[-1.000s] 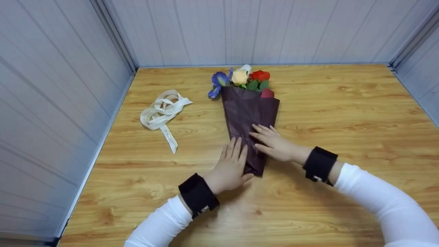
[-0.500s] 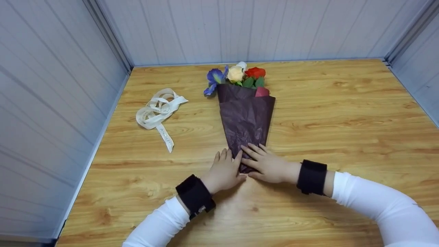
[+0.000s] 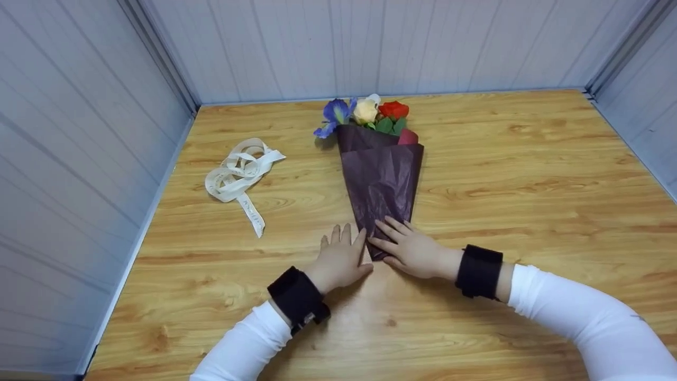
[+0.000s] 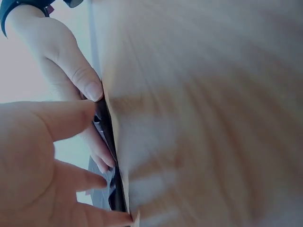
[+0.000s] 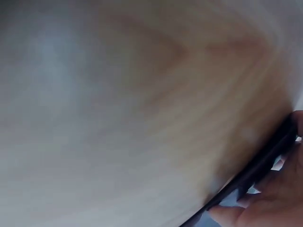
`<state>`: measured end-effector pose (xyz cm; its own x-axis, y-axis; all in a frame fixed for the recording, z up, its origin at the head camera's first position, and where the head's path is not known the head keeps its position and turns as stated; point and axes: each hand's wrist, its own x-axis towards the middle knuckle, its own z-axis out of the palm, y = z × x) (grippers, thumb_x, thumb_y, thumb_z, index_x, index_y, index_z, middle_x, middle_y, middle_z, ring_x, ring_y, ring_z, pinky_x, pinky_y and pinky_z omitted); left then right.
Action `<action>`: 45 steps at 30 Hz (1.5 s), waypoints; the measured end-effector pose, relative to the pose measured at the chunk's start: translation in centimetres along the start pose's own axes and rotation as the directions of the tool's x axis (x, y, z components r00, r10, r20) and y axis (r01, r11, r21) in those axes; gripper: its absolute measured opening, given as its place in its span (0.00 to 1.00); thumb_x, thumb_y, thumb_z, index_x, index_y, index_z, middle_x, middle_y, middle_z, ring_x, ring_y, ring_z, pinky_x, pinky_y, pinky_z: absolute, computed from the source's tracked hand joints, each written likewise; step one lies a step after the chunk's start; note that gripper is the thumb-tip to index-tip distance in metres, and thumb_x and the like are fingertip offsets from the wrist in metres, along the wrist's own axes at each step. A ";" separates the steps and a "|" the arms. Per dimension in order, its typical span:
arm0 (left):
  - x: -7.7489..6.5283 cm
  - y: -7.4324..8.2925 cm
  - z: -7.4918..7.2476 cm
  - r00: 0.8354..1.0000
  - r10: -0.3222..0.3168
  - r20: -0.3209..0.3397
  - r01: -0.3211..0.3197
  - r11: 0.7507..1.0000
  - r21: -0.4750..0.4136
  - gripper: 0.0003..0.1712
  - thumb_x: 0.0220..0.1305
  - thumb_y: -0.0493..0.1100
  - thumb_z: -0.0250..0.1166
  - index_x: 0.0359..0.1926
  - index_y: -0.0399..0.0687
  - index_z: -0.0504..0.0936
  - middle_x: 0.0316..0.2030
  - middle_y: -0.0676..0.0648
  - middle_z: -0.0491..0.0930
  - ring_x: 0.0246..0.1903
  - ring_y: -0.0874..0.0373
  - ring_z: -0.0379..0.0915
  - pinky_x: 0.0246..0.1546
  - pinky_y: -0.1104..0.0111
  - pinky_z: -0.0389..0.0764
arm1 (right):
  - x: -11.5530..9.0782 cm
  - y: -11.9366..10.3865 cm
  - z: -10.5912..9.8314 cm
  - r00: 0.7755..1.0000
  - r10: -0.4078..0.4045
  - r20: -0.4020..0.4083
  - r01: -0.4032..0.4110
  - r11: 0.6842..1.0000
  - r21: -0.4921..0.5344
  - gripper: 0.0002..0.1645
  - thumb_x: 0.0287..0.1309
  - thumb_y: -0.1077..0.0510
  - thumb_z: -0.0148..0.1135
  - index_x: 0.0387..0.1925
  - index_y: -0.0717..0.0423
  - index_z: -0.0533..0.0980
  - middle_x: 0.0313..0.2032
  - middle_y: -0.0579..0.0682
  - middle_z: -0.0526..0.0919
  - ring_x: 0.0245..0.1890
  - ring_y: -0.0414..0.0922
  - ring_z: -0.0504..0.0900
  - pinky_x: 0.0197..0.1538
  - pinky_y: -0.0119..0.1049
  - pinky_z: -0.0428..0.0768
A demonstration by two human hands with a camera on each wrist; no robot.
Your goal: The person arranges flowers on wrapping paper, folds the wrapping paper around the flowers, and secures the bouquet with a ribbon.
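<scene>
A bouquet in dark plum wrapping paper (image 3: 383, 180) lies on the table in the head view, its narrow end towards me. Out of its top come a purple-blue flower (image 3: 337, 112), a cream rose (image 3: 365, 111) and a red rose (image 3: 394, 110). My left hand (image 3: 340, 263) lies beside the narrow end's left edge, fingers straight. A pale strip (image 3: 366, 256) shows between that hand and the paper; its kind is unclear. My right hand (image 3: 418, 253) rests on the lower paper with fingers spread. The left wrist view shows the paper's dark edge (image 4: 108, 132) by both hands.
A loosely coiled white ribbon (image 3: 240, 174) with print on it lies on the wooden table (image 3: 529, 211) left of the bouquet. Pale panel walls (image 3: 349, 47) stand behind the table and at both sides.
My right hand has slid down the wrapping towards its narrow end. My left hand has shifted slightly left and come off the paper's front, exposing the pale strip. The view has shifted a little.
</scene>
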<state>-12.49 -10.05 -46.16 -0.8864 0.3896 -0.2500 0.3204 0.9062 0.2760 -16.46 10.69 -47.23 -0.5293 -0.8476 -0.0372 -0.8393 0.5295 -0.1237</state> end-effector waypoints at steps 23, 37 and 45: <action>0.0 0.1 -0.1 0.997 -0.049 0.059 0.045 0.997 0.065 0.48 0.69 0.64 0.58 0.77 0.42 0.54 0.74 0.28 0.45 0.72 0.30 0.41 0.63 0.34 0.54 | -0.5 6.3 -0.4 0.934 0.305 -0.185 -0.273 0.945 0.178 0.17 0.72 0.56 0.53 0.47 0.70 0.68 0.56 0.74 0.67 0.62 0.71 0.63 0.64 0.69 0.55; -0.5 0.2 0.3 0.998 -0.040 0.044 0.037 0.997 0.064 0.46 0.69 0.62 0.59 0.76 0.42 0.56 0.73 0.28 0.48 0.72 0.31 0.43 0.63 0.35 0.55 | -1.4 7.4 0.9 0.941 0.325 -0.096 -0.301 0.931 0.204 0.39 0.71 0.49 0.55 0.71 0.70 0.58 0.72 0.74 0.49 0.72 0.69 0.44 0.68 0.68 0.41; -0.5 0.2 0.1 0.998 -0.039 0.045 0.036 0.998 0.053 0.46 0.70 0.62 0.58 0.77 0.42 0.55 0.74 0.28 0.47 0.72 0.30 0.41 0.64 0.35 0.52 | -1.0 7.5 0.6 0.885 0.453 -0.108 -0.426 0.881 0.207 0.36 0.75 0.49 0.48 0.73 0.69 0.56 0.73 0.72 0.48 0.73 0.67 0.43 0.69 0.67 0.41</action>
<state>-11.98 -10.05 -46.08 -0.8822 0.3611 -0.3021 0.3051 0.9272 0.2172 -22.11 15.46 -48.69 -0.8621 -0.5065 0.0183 -0.4881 0.8201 -0.2986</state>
